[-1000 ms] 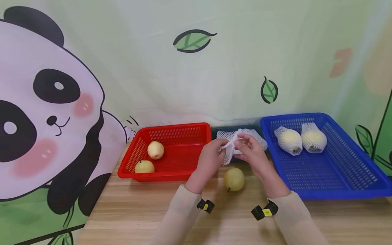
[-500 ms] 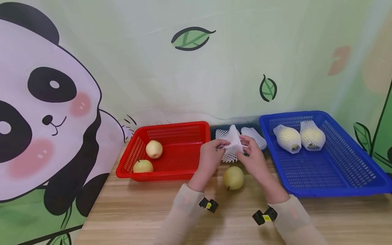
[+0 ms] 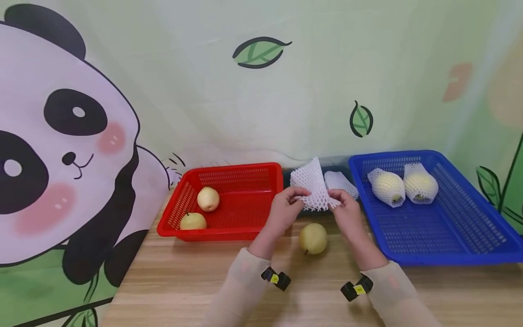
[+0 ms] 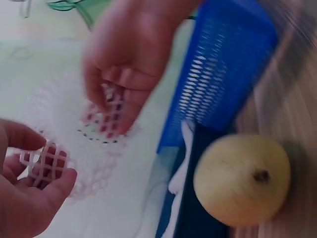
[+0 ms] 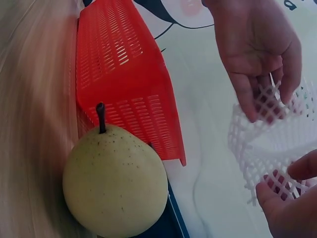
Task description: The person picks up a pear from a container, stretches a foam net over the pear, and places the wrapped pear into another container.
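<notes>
Both hands hold a white foam fruit net (image 3: 313,181) spread between them above the dark teal tray. My left hand (image 3: 287,206) pinches its left edge between thumb and fingers, and my right hand (image 3: 345,210) pinches the right edge. In both wrist views the mouth of the net gapes, with mesh stretched over the fingertips. On the table just below the hands lies a yellow-green pear (image 3: 313,238); the right wrist view shows its dark stem (image 5: 101,118).
At left, a red basket (image 3: 245,236) holds two bare pears (image 3: 208,199). A blue basket (image 3: 433,259) at right contains two netted pears (image 3: 421,183). Between them the dark teal tray (image 3: 304,215) holds another foam net (image 3: 340,182). A printed cloth (image 3: 212,104) hangs behind.
The foam net, bunched between the hands a second ago, now stands upright and spread. The right hand has moved slightly right and down, widening the gap between the hands. The pear stays put.
</notes>
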Demonstrator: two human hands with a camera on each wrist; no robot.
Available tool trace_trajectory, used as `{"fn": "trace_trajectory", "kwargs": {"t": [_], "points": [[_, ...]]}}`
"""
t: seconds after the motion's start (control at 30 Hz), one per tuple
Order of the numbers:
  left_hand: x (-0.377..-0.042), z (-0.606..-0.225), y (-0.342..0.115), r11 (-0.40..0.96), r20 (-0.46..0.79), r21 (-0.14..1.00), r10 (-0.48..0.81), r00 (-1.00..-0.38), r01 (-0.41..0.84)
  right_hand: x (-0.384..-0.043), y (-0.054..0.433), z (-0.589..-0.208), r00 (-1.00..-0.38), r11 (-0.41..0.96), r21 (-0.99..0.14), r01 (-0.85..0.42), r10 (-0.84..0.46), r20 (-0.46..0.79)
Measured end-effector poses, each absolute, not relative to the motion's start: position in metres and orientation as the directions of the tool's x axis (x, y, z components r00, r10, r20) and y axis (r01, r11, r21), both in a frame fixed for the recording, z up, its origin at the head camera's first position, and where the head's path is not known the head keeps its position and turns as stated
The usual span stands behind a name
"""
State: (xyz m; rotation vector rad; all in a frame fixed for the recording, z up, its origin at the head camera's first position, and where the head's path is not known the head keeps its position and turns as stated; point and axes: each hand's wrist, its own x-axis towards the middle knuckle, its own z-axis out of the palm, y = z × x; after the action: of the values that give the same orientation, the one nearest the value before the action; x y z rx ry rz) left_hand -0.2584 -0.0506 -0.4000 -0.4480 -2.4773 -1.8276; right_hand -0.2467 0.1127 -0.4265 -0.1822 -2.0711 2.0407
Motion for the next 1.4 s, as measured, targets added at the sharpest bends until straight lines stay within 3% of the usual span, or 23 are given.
{"fn": "trace_trajectory", "kwargs": {"t": [0.17, 0.3, 0.4, 0.5, 0.6, 0.9, 1.03, 1.23, 1.4], "points": [[-0.255, -0.412, -0.047, 0.470, 0.285, 0.775, 0.337, -0.897, 0.422, -0.246, 0.115, -0.427, -0.966, -0.003, -0.994, -0.107, 0.236, 0.104], [-0.257, -0.417, -0.043, 0.562, 0.309, 0.677, 0.369, -0.877, 0.475, -0.249, 0.116, -0.428, -0.963, 0.058, -0.987, -0.150, 0.220, 0.159], [-0.260, -0.424, -0.040, 0.633, 0.315, 0.594, 0.385, -0.867, 0.497, -0.251, 0.120, -0.431, -0.948, 0.284, -0.934, -0.217, 0.168, 0.271], [-0.262, -0.435, -0.037, 0.706, 0.304, 0.498, 0.402, -0.864, 0.504, -0.251, 0.125, -0.437, -0.911, 0.546, -0.778, -0.312, 0.060, 0.407], [-0.261, -0.443, -0.036, 0.767, 0.266, 0.425, 0.402, -0.876, 0.482, -0.249, 0.128, -0.445, -0.881, 0.663, -0.644, -0.382, -0.052, 0.470], [-0.262, -0.468, -0.037, 0.792, 0.282, 0.360, 0.412, -0.867, 0.493, -0.255, 0.132, -0.469, -0.885, 0.719, -0.556, -0.417, -0.182, 0.428], [-0.261, -0.476, -0.036, 0.810, 0.272, 0.347, 0.395, -0.877, 0.473, -0.259, 0.132, -0.477, -0.910, 0.745, -0.542, -0.390, -0.221, 0.352], [-0.255, -0.479, -0.033, 0.833, 0.155, 0.368, 0.384, -0.910, 0.414, -0.261, 0.131, -0.482, -0.941, 0.780, -0.533, -0.329, -0.224, 0.253], [-0.250, -0.481, -0.035, 0.768, 0.044, 0.463, 0.479, -0.877, 0.443, -0.263, 0.133, -0.484, -0.961, 0.804, -0.526, -0.277, -0.217, 0.173]]}}
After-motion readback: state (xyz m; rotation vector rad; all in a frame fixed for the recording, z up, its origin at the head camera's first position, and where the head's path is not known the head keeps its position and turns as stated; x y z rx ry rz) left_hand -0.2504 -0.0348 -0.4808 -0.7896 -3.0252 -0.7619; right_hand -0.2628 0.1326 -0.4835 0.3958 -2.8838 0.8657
